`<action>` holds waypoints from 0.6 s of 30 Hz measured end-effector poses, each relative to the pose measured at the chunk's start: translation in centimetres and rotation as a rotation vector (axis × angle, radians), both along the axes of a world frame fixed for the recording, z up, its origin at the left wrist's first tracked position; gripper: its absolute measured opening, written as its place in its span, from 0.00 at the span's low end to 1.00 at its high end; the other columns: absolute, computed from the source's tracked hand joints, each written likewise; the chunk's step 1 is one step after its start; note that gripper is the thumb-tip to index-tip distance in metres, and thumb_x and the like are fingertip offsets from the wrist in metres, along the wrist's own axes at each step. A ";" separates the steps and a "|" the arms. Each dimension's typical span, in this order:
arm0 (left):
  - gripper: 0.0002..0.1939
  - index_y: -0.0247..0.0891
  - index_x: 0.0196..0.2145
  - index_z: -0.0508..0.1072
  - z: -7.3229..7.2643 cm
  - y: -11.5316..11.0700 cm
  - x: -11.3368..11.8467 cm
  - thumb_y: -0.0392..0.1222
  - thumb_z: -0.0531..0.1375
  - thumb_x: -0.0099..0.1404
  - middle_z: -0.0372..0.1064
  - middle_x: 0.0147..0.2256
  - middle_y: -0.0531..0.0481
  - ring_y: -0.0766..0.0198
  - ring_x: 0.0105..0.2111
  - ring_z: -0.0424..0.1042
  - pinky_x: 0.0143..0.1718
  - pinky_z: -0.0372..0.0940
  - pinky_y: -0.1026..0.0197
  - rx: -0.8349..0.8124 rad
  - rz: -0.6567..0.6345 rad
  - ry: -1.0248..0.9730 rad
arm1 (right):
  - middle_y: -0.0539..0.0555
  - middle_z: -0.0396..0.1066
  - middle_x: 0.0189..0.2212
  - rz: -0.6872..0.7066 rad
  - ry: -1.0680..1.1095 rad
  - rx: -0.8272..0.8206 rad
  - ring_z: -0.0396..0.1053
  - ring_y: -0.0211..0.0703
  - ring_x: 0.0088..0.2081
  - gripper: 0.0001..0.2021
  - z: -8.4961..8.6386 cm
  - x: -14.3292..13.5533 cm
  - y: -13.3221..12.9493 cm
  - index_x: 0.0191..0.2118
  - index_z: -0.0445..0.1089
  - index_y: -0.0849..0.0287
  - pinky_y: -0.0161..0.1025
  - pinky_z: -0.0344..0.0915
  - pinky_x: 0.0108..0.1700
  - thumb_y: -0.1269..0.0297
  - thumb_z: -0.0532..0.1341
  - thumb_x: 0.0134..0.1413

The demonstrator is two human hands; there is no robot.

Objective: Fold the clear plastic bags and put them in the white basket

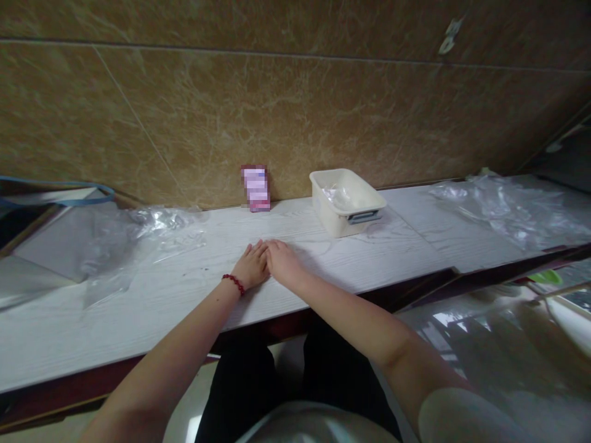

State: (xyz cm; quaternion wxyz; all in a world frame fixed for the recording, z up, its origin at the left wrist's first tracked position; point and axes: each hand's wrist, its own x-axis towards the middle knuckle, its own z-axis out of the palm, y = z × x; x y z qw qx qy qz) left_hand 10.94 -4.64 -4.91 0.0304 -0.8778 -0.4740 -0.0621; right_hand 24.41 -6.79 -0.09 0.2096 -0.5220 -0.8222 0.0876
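My left hand (252, 264), with a red bead bracelet at the wrist, rests on the white wood-grain table (184, 301), fingers lying flat and holding nothing. Against it, fingertips touching, is my right hand (282, 263); its fingers are pressed together and curve down, and whether anything is under them is hidden. Beyond the hands a phone-like object (257, 187), its face pixelated, leans upright on the wall. To the right of it stands a cream plastic bin (335, 218) with a grey handle and some clear plastic inside.
Clear plastic bags (157, 231) lie on the left beside an open white box (55, 246) with a blue strap. More clear bags (512, 206) are spread on the right. A brown marbled wall (286, 111) rises along the back edge.
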 end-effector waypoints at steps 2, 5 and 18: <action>0.26 0.31 0.54 0.56 -0.5 0.1 -0.1 0.39 0.48 0.57 0.48 0.56 0.40 0.53 0.57 0.42 0.55 0.39 0.49 0.000 -0.025 0.037 | 0.64 0.56 0.51 0.012 0.037 -0.054 0.51 0.45 0.54 0.20 -0.7 -1.8 -0.8 0.52 0.53 0.71 0.41 0.48 0.54 0.70 0.44 0.55; 0.25 0.32 0.54 0.56 -1.1 0.3 -0.3 0.38 0.47 0.58 0.46 0.57 0.40 0.54 0.58 0.39 0.56 0.37 0.49 -0.003 -0.063 0.046 | 0.66 0.49 0.55 -0.046 0.105 -0.151 0.45 0.47 0.57 0.23 -1.7 -3.2 -1.4 0.55 0.47 0.74 0.43 0.44 0.56 0.66 0.43 0.56; 0.32 0.32 0.57 0.48 0.4 -0.5 -0.8 0.54 0.39 0.61 0.43 0.58 0.41 0.54 0.57 0.43 0.53 0.40 0.44 -0.050 0.129 0.039 | 0.55 0.32 0.60 -0.279 -0.149 -0.260 0.27 0.48 0.60 0.30 -3.8 2.1 0.1 0.60 0.38 0.65 0.57 0.21 0.55 0.52 0.37 0.55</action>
